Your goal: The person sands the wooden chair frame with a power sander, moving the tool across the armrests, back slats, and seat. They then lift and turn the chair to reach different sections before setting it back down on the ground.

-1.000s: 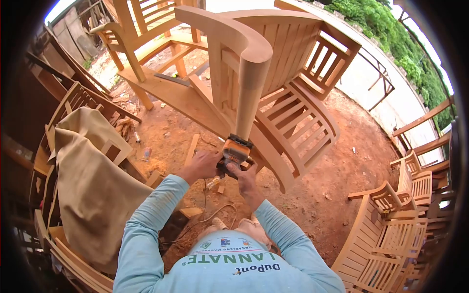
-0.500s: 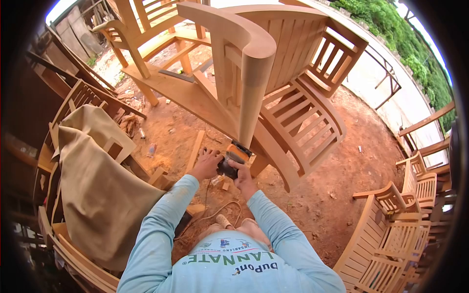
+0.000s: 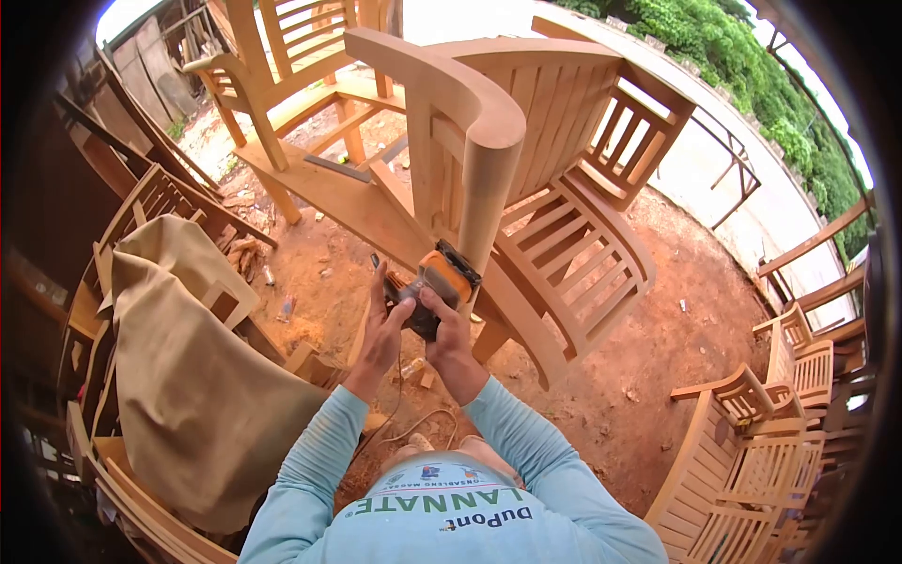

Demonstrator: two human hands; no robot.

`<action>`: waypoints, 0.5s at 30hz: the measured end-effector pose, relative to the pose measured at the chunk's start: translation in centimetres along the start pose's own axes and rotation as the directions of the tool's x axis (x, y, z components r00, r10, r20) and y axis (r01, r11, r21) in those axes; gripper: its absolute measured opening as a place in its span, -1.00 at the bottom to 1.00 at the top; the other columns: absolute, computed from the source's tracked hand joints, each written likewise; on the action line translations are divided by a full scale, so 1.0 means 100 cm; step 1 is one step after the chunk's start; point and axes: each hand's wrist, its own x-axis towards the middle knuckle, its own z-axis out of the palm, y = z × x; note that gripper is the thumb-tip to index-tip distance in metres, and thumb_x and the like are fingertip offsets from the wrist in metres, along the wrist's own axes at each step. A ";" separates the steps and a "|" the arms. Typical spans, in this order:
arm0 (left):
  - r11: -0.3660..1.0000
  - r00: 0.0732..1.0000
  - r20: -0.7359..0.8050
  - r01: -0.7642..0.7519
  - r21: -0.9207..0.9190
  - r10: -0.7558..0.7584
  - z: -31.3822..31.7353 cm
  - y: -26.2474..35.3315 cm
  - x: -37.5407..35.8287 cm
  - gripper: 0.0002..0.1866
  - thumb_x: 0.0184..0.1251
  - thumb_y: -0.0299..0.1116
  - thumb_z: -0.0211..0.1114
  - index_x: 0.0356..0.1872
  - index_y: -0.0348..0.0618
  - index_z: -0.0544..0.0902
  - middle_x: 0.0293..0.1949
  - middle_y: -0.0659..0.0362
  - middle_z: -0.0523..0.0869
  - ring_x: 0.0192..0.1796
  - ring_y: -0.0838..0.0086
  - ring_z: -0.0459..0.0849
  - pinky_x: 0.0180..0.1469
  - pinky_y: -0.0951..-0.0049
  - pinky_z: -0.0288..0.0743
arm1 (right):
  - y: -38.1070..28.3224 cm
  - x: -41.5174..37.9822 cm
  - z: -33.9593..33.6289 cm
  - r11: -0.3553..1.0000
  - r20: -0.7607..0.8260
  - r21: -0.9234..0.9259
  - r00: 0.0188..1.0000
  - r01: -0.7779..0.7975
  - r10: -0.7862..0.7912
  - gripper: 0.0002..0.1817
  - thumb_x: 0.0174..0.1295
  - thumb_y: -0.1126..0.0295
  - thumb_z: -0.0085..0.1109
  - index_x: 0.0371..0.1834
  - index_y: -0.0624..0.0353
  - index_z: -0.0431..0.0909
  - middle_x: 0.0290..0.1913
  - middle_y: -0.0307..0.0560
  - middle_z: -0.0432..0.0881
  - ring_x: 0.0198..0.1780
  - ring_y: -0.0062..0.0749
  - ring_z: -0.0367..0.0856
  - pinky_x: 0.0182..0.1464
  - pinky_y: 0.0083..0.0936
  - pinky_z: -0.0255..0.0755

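Note:
An orange and black power sander [image 3: 448, 277] is held between both hands, its pad side against or very near the rounded wooden post [image 3: 483, 188] of a large bench. My right hand [image 3: 449, 340] wraps round the sander's dark body from the right. On its left side, my left hand [image 3: 381, 329] grips the body with the thumb on top and fingers stretched upward. The bench [image 3: 554, 85] rests tilted on a wooden plank [image 3: 338, 202]. A cord runs down from the sander toward the ground.
A brown cloth [image 3: 188, 367] drapes over stacked wooden furniture on the left. Another wooden chair [image 3: 282, 94] stands at the back left. Slatted benches [image 3: 700, 461] are at the lower right. Wood scraps and a cord [image 3: 423, 420] lie on the reddish ground.
Both hands and the sander have moved up along the post, closer to its middle. The sander has tilted, and the left hand's fingers now point upward.

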 end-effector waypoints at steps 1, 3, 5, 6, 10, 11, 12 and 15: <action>0.986 0.994 -0.019 -0.105 0.127 0.108 0.002 -0.003 0.012 -0.31 0.50 -0.27 0.32 0.59 -0.02 0.29 0.30 0.08 0.46 0.22 0.38 0.56 0.25 0.42 0.49 | -0.006 -0.003 0.012 1.000 0.005 0.008 1.000 0.007 -0.007 -0.64 0.27 0.52 0.43 0.13 0.25 0.64 0.02 -0.05 0.75 0.00 -0.26 0.79 0.04 -0.36 0.73; 0.951 0.969 -0.064 -0.218 0.221 0.238 0.020 0.018 0.022 -0.43 0.53 -0.23 0.33 0.48 -0.12 0.43 0.12 0.12 0.55 0.08 0.46 0.58 0.15 0.48 0.53 | -0.014 -0.004 0.030 0.999 0.020 0.033 1.000 0.010 -0.011 -0.61 0.32 0.47 0.42 0.18 0.28 0.61 0.07 -0.05 0.73 0.03 -0.27 0.78 0.06 -0.34 0.74; 0.949 0.963 -0.047 -0.252 0.189 0.266 0.028 0.043 0.029 -0.50 0.56 -0.27 0.32 0.42 -0.09 0.45 0.02 0.21 0.52 0.05 0.54 0.53 0.16 0.56 0.46 | -0.030 -0.015 0.057 0.998 0.052 0.024 0.997 0.051 -0.052 -0.61 0.37 0.41 0.39 0.21 0.29 0.59 0.11 -0.04 0.72 0.08 -0.28 0.76 0.10 -0.36 0.73; 0.948 0.960 -0.039 -0.267 0.173 0.277 0.033 0.056 0.031 -0.54 0.57 -0.29 0.31 0.39 -0.07 0.46 -0.03 0.26 0.50 0.03 0.58 0.51 0.16 0.59 0.43 | -0.039 -0.021 0.071 0.997 0.066 0.021 0.995 0.071 -0.072 -0.60 0.39 0.38 0.38 0.22 0.30 0.58 0.12 -0.03 0.71 0.10 -0.29 0.75 0.13 -0.37 0.72; 0.830 0.890 -0.057 -0.397 0.392 0.453 0.047 0.108 0.041 -0.58 0.55 -0.28 0.35 0.32 -0.09 0.48 -0.13 0.29 0.51 -0.06 0.61 0.52 0.07 0.59 0.47 | -0.067 -0.036 0.111 0.993 0.295 0.047 0.949 0.105 -0.115 -0.56 0.51 0.31 0.25 0.34 0.29 0.47 0.22 -0.01 0.64 0.20 -0.31 0.69 0.21 -0.41 0.67; 0.800 0.875 -0.085 -0.392 0.454 0.476 0.048 0.119 0.045 -0.52 0.47 -0.22 0.43 0.27 -0.18 0.51 -0.02 0.07 0.59 -0.02 0.45 0.63 0.04 0.46 0.57 | -0.075 -0.044 0.123 0.994 0.331 0.058 0.938 0.091 -0.105 -0.56 0.53 0.31 0.22 0.36 0.28 0.45 0.24 -0.01 0.62 0.22 -0.32 0.67 0.23 -0.41 0.66; 0.825 0.877 -0.091 -0.403 0.395 0.472 0.054 0.136 0.045 -0.53 0.47 -0.22 0.42 0.26 -0.18 0.51 -0.02 0.08 0.59 -0.02 0.45 0.63 0.03 0.46 0.57 | -0.082 -0.048 0.133 0.995 0.367 0.068 0.925 0.076 -0.096 -0.56 0.55 0.31 0.19 0.38 0.27 0.42 0.25 0.00 0.61 0.24 -0.32 0.66 0.24 -0.42 0.65; 0.872 0.883 -0.106 -0.422 0.247 0.458 0.068 0.169 0.046 -0.56 0.48 -0.23 0.41 0.23 -0.20 0.52 -0.04 0.08 0.60 -0.04 0.45 0.63 -0.01 0.47 0.57 | -0.092 -0.055 0.150 0.991 0.400 -0.015 0.909 0.134 -0.117 -0.53 0.61 0.24 0.06 0.47 0.17 0.37 0.34 -0.06 0.56 0.31 -0.35 0.60 0.32 -0.35 0.57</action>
